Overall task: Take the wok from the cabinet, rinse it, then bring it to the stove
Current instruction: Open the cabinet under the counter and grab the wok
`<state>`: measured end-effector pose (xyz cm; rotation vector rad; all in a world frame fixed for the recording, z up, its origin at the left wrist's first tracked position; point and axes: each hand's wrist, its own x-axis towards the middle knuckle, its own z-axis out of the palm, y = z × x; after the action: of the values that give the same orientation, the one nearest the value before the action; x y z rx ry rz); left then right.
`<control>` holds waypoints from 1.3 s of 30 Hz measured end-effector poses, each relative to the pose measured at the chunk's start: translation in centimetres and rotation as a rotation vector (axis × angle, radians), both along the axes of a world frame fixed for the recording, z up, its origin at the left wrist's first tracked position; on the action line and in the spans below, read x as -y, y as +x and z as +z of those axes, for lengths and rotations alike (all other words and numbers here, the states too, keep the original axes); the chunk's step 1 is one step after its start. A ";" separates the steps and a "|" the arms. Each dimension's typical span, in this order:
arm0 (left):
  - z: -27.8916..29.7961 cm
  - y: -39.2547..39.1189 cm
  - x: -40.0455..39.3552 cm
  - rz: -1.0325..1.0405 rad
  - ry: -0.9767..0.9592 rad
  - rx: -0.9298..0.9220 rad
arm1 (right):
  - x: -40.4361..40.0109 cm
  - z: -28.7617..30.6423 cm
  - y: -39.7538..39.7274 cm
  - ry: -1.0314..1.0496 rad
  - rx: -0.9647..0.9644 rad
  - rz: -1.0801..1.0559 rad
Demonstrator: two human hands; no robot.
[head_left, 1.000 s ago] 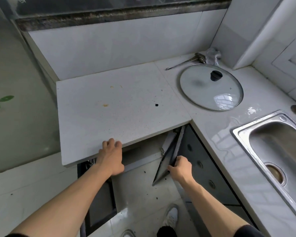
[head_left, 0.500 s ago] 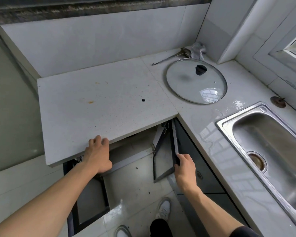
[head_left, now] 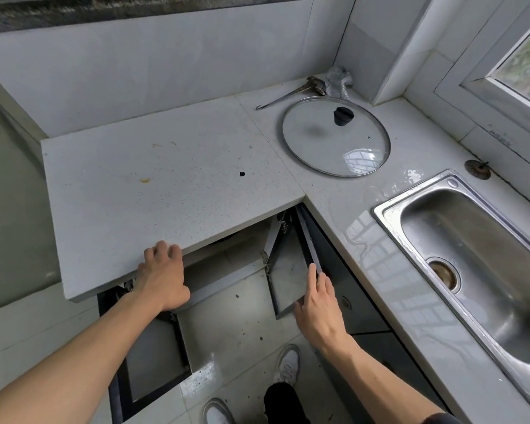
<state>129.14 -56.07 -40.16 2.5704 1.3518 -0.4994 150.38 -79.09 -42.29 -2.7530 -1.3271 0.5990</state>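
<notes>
White tiled walls are seen behind an L-shaped speckled desk [head_left: 153, 185] that fills the corner. A steel sink [head_left: 478, 258] is set into the desk on the right, its drain visible at the bottom. Below the desk, a cabinet [head_left: 227, 255] is seen with both doors swung out: the left door [head_left: 153, 359] hangs wide over the floor tiles, the right door [head_left: 291, 270] is folded out near the dark cabinet front. A glass lid [head_left: 336, 136] with a black knob is laid flat on the desk near the back corner. Just behind it, a long metal utensil [head_left: 288, 94] and a crumpled clear wrapper [head_left: 337, 82] are noted against the wall.

The left hand [head_left: 162, 276] is rested on the desk's front edge, fingers curled over the lip. The right hand [head_left: 318, 304] is laid against the edge of the right door, fingers straight along it, not wrapped round it. White shoes [head_left: 286, 364] are seen on the floor below.

The wok cannot be made out; the cabinet interior is mostly hidden beneath the desk.
</notes>
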 end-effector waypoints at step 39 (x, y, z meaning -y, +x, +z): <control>1.2 -1.4 6.9 0.275 -0.099 0.256 | -4.0 3.7 2.9 0.012 -0.187 0.214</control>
<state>127.76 -63.00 -38.95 2.2304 1.5108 -0.1778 153.29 -75.05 -38.56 -2.4897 -1.5830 0.8332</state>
